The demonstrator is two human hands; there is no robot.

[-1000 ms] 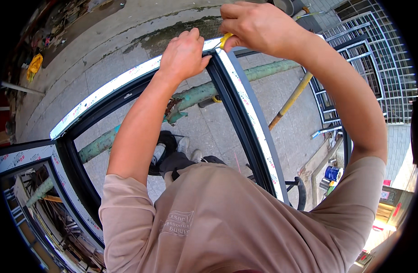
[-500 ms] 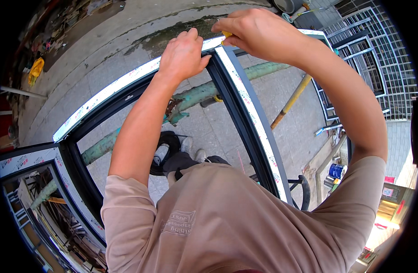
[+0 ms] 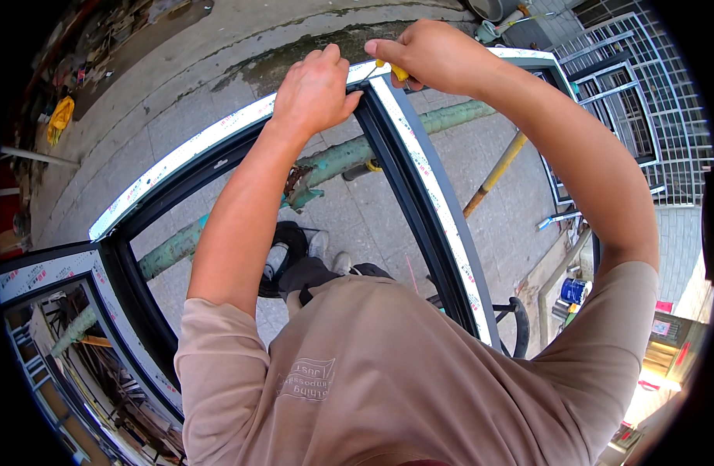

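A dark metal window frame (image 3: 183,161), its outer faces covered in printed white protective film, stretches in front of me. My left hand (image 3: 313,90) is closed over its far rail, with the thumb at the inner edge beside the joint with a crossbar (image 3: 420,172). Just to the right, my right hand (image 3: 444,60) grips a small yellow-handled screwdriver (image 3: 399,73). Its thin shaft slants down to the left toward that joint. The left fingers partly cover the rail, and I cannot make out exactly what the tip touches.
Under the frame runs a worn green pipe (image 3: 341,161), with a yellow pole (image 3: 496,172) to its right. More filmed framing (image 3: 54,273) joins at the left. Metal grilles and frames (image 3: 625,101) stand at the far right. A blue bucket (image 3: 576,291) sits at the right.
My right hand has shifted slightly right and turned, so more of the yellow handle and the thin shaft now show. My left hand stays on the rail.
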